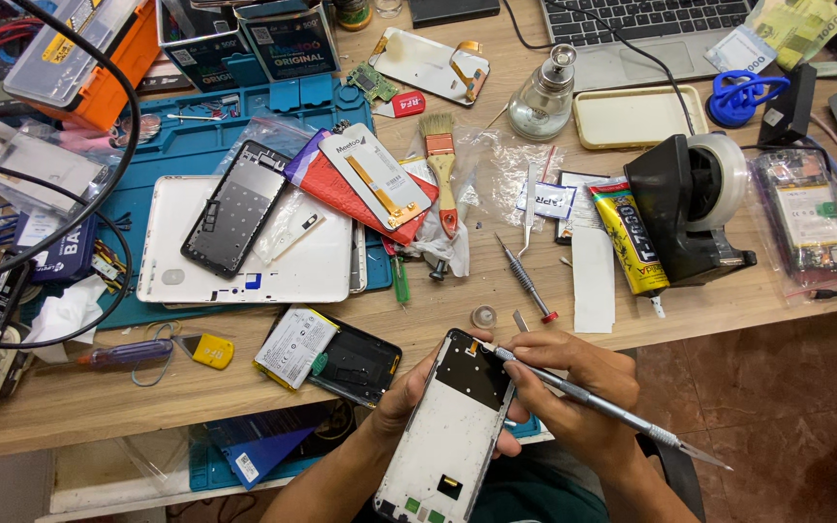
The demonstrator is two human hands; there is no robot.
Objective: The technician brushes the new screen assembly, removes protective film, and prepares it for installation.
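Observation:
My left hand (409, 392) grips an opened phone body (449, 426), a white frame with a black upper section, held over my lap below the desk edge. My right hand (573, 387) holds a slim metal tool (593, 399) like a pen. Its front tip rests on the phone's upper right edge and its pointed rear end sticks out to the lower right.
On the wooden desk (244, 383) lie another phone with a battery (326, 356), a white tablet back (244, 252), a black phone frame (236, 208), a brush (441, 169), a screwdriver (527, 281), a yellow glue tube (632, 237), a tape dispenser (695, 203) and a laptop (646, 29).

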